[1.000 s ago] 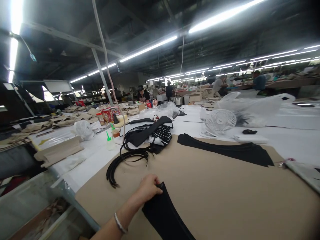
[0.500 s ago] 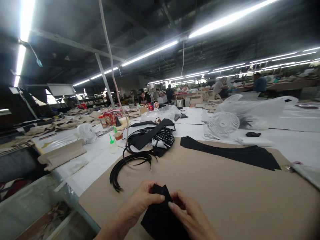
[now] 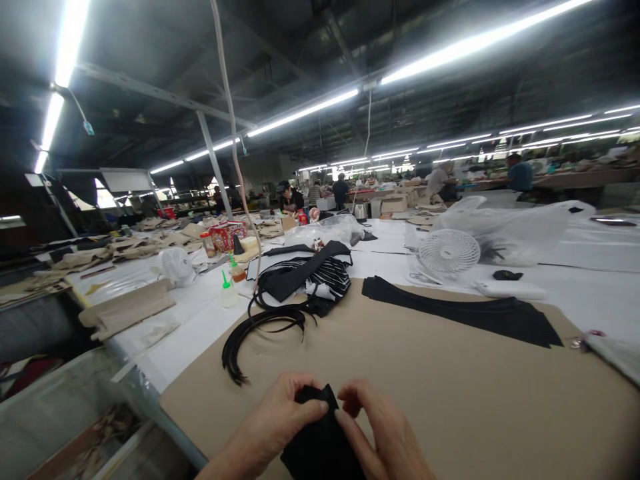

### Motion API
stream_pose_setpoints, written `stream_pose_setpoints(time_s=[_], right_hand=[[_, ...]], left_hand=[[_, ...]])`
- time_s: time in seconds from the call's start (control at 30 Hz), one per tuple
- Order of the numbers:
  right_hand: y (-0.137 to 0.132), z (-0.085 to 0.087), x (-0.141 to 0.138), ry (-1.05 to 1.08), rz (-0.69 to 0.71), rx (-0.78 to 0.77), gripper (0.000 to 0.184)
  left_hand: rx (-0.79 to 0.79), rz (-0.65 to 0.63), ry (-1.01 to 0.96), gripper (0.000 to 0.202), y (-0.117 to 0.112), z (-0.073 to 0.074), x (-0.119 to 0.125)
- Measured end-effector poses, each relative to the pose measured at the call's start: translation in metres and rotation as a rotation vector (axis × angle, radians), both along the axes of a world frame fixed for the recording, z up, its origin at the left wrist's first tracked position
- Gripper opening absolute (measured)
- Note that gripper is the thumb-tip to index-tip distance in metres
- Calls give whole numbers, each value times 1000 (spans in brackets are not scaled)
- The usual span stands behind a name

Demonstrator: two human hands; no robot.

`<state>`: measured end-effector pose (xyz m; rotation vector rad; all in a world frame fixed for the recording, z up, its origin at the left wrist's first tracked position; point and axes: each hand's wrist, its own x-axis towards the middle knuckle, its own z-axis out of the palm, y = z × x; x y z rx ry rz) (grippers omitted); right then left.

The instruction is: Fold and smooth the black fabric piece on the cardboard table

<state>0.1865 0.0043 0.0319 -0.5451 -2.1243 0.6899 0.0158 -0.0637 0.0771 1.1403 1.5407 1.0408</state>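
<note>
A black fabric piece (image 3: 320, 443), with a folded, pointed top corner, is held upright low in the view. My left hand (image 3: 287, 413) pinches its upper left part between the thumb in front and the fingers behind. At the piece's right edge is my right hand (image 3: 377, 427), its thumb tip against the edge and its bent fingers apart from the thumb. The lower end of the piece runs out of the picture. Under both hands lies a large brown sheet (image 3: 450, 400) on the white table.
Black strips (image 3: 240, 347) and a pile of black pieces (image 3: 300, 273) lie ahead. Long black panels (image 3: 460, 310) rest at right. Also around are glue bottles (image 3: 229, 292), white fans (image 3: 449, 255), a plastic bag (image 3: 520, 227) and a bin (image 3: 95, 407). Several people work farther back.
My right fingers have come slightly away from the fabric's top edge, leaving the thumb against it. My left hand keeps its pinch. The whole view has shifted a little.
</note>
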Motion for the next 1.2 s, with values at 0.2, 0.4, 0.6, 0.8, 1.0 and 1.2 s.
stream_pose_setpoints(time_s=[0.2, 0.4, 0.6, 0.8, 1.0, 1.2], right_hand=[[-4, 4, -7, -107, -73, 323, 14], [-6, 1, -5, -144, -64, 258, 12], [-6, -1, -4, -169, -62, 300, 16], [-7, -7, -7, -192, -82, 426, 22], [-11, -6, -6, -187, -109, 467, 24], [-12, -8, -5, -193, -87, 476, 26]], left_hand=[[90, -15, 134, 21, -2, 3, 2], [135, 21, 254, 20, -7, 10, 7], [133, 43, 291, 19, -11, 9, 10], [151, 95, 376, 15, -10, 4, 10], [147, 78, 374, 17, -13, 7, 14], [130, 138, 356, 16, -12, 5, 19]])
